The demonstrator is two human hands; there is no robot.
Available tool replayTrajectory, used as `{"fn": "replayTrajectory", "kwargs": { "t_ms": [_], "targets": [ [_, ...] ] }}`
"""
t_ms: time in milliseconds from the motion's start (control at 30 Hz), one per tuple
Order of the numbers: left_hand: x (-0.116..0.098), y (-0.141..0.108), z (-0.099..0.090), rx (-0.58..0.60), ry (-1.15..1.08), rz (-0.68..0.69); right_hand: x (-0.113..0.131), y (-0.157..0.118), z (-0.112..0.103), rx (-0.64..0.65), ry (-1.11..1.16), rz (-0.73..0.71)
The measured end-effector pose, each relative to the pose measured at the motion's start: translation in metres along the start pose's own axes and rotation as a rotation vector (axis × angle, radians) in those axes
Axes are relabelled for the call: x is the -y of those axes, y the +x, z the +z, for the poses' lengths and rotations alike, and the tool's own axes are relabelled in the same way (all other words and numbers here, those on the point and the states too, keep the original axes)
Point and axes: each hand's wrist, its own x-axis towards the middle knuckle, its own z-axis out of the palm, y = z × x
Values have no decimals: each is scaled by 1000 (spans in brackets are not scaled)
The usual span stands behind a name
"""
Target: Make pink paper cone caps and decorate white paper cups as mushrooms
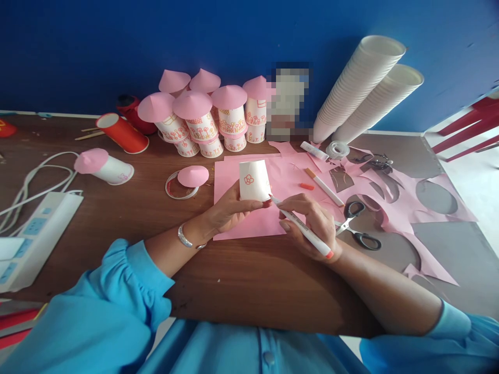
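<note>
My left hand [230, 210] grips a white paper cup [253, 182] near its lower part, above a stack of pink paper [226, 179]. An orange flower outline is drawn on the cup's side. In my right hand [312, 223] is a white marker [304, 231] with an orange end, its tip at the cup's lower right edge. An orange marker cap [306, 186] lies on the pink paper, beside another marker [323, 187] with a brownish cap. Scissors [356, 226] with black handles rest just beyond my right hand.
Decorated cup towers with pink cone roofs [193, 106] stand along the blue wall. Tall white cup stacks [358, 85] lean there too. Pink paper scraps [413, 202] and a tape roll [338, 150] lie right. A red cup [122, 133] and a power strip [41, 234] are left.
</note>
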Motion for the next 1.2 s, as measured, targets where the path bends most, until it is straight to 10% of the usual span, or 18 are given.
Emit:
{"fn": "replayTrajectory", "kwargs": {
  "t_ms": [1200],
  "targets": [
    [12, -1, 4, -27, 477, 162, -17, -6, 7, 127, -330, -48]
  ]
}}
